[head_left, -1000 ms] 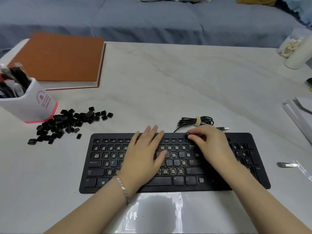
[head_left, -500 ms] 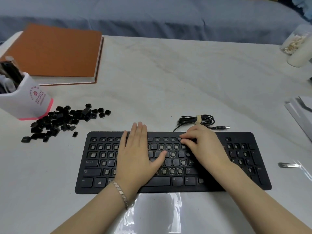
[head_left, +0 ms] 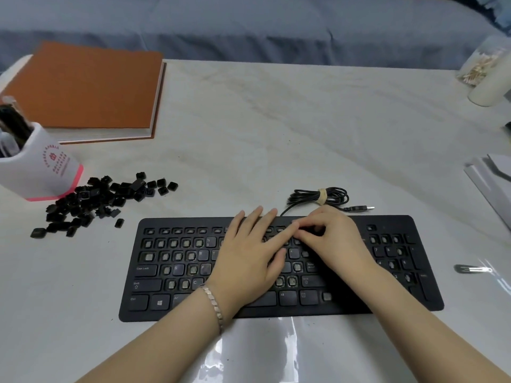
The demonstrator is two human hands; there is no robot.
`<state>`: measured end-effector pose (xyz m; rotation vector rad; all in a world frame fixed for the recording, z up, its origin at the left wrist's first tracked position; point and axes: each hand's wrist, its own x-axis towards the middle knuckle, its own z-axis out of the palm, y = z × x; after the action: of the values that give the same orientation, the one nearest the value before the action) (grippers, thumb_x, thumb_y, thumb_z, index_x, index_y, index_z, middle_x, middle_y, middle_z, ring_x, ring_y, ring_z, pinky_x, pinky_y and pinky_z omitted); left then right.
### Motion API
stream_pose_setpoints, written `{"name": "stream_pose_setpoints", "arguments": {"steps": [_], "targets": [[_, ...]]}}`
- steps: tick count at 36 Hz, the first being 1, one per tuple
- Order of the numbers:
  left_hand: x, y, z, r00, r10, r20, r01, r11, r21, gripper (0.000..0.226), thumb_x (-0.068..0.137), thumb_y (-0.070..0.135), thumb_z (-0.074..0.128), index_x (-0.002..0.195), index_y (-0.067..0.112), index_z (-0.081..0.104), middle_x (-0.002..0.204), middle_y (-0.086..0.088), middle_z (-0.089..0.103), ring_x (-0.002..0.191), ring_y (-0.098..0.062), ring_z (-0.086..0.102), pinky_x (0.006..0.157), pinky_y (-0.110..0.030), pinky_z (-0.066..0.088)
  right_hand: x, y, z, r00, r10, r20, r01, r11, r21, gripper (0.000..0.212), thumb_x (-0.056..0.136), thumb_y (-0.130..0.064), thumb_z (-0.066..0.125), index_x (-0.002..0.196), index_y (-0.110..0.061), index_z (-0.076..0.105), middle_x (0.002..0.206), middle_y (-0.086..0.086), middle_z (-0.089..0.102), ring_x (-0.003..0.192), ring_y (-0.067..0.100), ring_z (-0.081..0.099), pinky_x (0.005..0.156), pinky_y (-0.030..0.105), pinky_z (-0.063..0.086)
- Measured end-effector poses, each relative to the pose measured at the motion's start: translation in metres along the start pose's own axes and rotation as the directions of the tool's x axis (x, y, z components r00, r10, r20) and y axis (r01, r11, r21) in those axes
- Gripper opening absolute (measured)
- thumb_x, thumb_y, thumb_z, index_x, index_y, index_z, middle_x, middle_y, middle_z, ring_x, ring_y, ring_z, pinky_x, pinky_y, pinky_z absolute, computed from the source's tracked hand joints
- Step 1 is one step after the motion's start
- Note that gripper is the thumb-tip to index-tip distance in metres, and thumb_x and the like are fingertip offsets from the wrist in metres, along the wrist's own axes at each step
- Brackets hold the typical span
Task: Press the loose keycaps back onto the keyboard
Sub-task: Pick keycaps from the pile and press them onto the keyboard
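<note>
Currently we're working the keyboard [head_left: 177, 272] top rows.
It's lying long axis left-right, cable [head_left: 318, 196] side pointing away; left hand [head_left: 249, 258] is pressing flat, fingers straight; right hand [head_left: 331, 239] is curling fingertips down, can't tell if holding anything; loose keycaps [head_left: 96, 200] lying left.

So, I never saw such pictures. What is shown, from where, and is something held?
No machine here: a person works with two bare hands. The camera sits on the person's head and looks down. On the table lies a black keyboard with many keys missing. Loose keycaps are piled to its left, near a pen cup and an orange notebook. The left hand lies flat on the keyboard. The right hand curls its fingers over the upper rows; whether it holds a keycap, I cannot tell.
</note>
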<state>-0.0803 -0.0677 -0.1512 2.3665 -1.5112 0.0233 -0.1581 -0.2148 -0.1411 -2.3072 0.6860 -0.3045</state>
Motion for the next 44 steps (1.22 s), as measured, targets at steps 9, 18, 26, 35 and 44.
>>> {"name": "stream_pose_setpoints", "arguments": {"steps": [9, 18, 26, 35, 44], "targets": [[0.001, -0.002, 0.003, 1.000, 0.000, 0.010, 0.000, 1.000, 0.003, 0.041, 0.086, 0.035, 0.041, 0.120, 0.030, 0.063, 0.127, -0.009, 0.058, 0.117, -0.031, 0.054, 0.103, -0.050, 0.036, -0.017, 0.029, -0.031, 0.978, -0.002, -0.208, -0.021, 0.993, -0.112, 0.023, 0.084, -0.008, 0.061, 0.107, -0.010, 0.068, 0.106, 0.000, 0.062, 0.099, 0.010, 0.047, 0.090, 0.012, 0.026], [0.003, -0.001, 0.006, 1.000, -0.009, 0.002, 0.009, 1.000, -0.015, 0.041, 0.083, 0.036, 0.043, 0.118, 0.029, 0.064, 0.124, -0.008, 0.059, 0.113, -0.030, 0.055, 0.103, -0.050, 0.033, -0.022, 0.036, -0.023, 0.965, -0.037, -0.260, -0.029, 0.969, -0.244, 0.020, 0.082, -0.006, 0.064, 0.101, -0.007, 0.070, 0.102, 0.009, 0.068, 0.098, 0.031, 0.060, 0.091, 0.048, 0.042], [0.004, 0.002, 0.006, 1.000, -0.013, -0.019, 0.013, 1.000, -0.013, 0.038, 0.080, 0.035, 0.045, 0.107, 0.025, 0.070, 0.116, -0.009, 0.063, 0.107, -0.030, 0.059, 0.100, -0.052, 0.036, -0.023, 0.033, -0.021, 0.956, -0.047, -0.288, -0.037, 0.959, -0.280, 0.020, 0.079, -0.002, 0.066, 0.098, -0.005, 0.071, 0.098, 0.012, 0.069, 0.092, 0.032, 0.062, 0.086, 0.044, 0.045], [-0.005, 0.002, -0.008, 0.998, 0.003, -0.060, -0.010, 0.993, -0.116, 0.020, 0.078, 0.018, 0.063, 0.094, 0.013, 0.074, 0.116, -0.012, 0.065, 0.115, -0.033, 0.057, 0.099, -0.049, 0.037, -0.021, 0.010, -0.019, 0.993, -0.027, -0.118, -0.012, 0.950, -0.312, 0.029, 0.086, -0.007, 0.054, 0.113, -0.004, 0.063, 0.118, 0.009, 0.062, 0.112, 0.025, 0.052, 0.098, 0.026, 0.029], [-0.054, -0.100, -0.048, 0.867, -0.456, -0.200, 0.442, 0.890, -0.113, 0.028, 0.080, 0.002, 0.062, 0.107, 0.007, 0.068, 0.118, -0.008, 0.064, 0.106, -0.027, 0.059, 0.095, -0.040, 0.041, 0.006, -0.063, 0.027, 0.968, -0.214, 0.129, 0.228, 0.967, -0.111, 0.028, 0.090, -0.021, 0.052, 0.116, -0.019, 0.062, 0.118, -0.004, 0.061, 0.113, 0.012, 0.050, 0.094, 0.019, 0.030]]}}
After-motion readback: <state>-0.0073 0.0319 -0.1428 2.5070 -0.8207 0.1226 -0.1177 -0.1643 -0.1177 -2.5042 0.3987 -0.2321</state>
